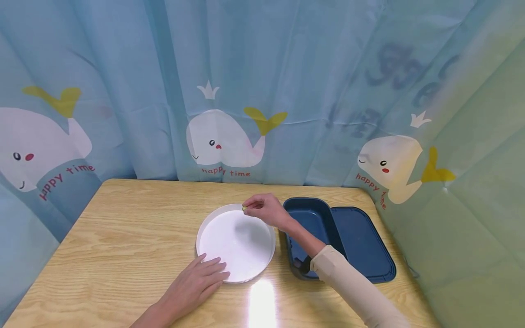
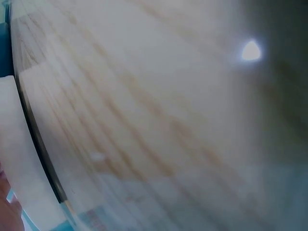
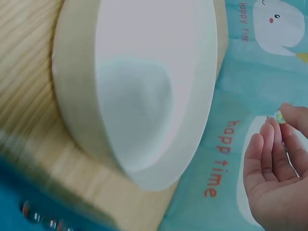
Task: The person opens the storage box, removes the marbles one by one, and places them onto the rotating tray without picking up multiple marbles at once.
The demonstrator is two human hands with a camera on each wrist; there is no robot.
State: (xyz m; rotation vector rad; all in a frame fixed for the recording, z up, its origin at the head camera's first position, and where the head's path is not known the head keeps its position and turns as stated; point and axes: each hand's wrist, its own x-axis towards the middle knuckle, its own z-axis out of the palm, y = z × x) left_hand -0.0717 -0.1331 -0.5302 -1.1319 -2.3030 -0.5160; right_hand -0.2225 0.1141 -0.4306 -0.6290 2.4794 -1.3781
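A round white tray (image 1: 235, 248) with a raised rim lies on the table. Above its far right rim, my right hand (image 1: 266, 210) pinches a small glass marble (image 3: 279, 116) with yellow-green in it, between thumb and fingertips. In the right wrist view the marble is clear of the tray. My left hand (image 1: 198, 280) rests at the tray's near left rim, fingers extended and slightly spread. The left wrist view catches only part of those fingers (image 2: 9, 211), low at the left edge, beside the white rim.
Right of the tray stands a deep dark blue box (image 1: 305, 221), with its flat lid-like blue panel (image 1: 361, 241) farther right. Several glass marbles (image 3: 33, 214) show in the blue box. A whale-print curtain (image 1: 311, 91) hangs behind the wooden table (image 1: 135, 228).
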